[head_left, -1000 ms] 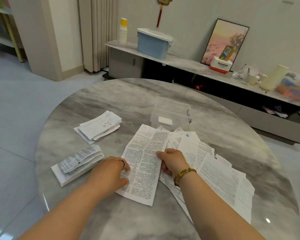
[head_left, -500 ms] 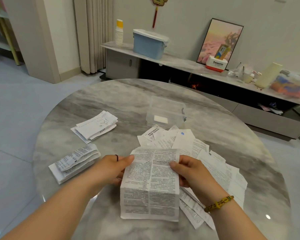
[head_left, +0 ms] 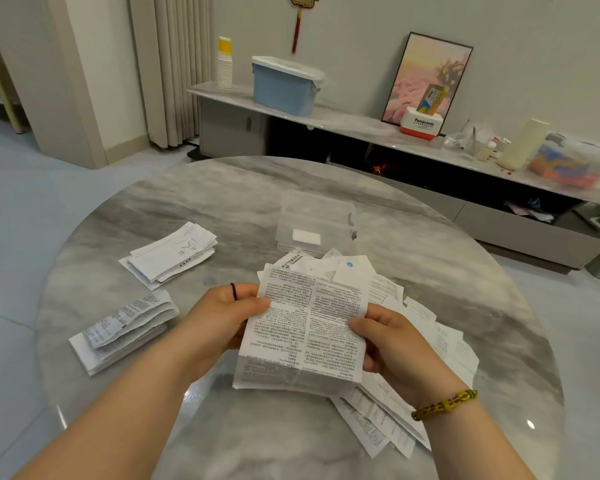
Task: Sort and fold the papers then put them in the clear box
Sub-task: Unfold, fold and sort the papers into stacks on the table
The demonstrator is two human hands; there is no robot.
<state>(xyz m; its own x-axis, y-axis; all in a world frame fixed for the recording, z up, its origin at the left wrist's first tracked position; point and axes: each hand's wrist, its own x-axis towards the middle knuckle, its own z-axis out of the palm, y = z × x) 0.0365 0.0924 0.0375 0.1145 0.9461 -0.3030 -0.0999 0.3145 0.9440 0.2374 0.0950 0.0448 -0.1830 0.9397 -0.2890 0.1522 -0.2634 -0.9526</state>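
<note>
Currently a sheet [head_left: 305, 327] is held up between both hands: its left edge is pinched by the left hand [head_left: 222, 317], thumb on top, and its right edge is gripped by curled fingers of the right hand [head_left: 388, 344]. A crease is seen below the grips, so a fold is judged under way; edges should be matched before it is pressed flat. The box [head_left: 316, 220] is found beyond the grips, the pile [head_left: 437, 344] under the right one, folded stacks [head_left: 125, 336] left of the left one.
</note>
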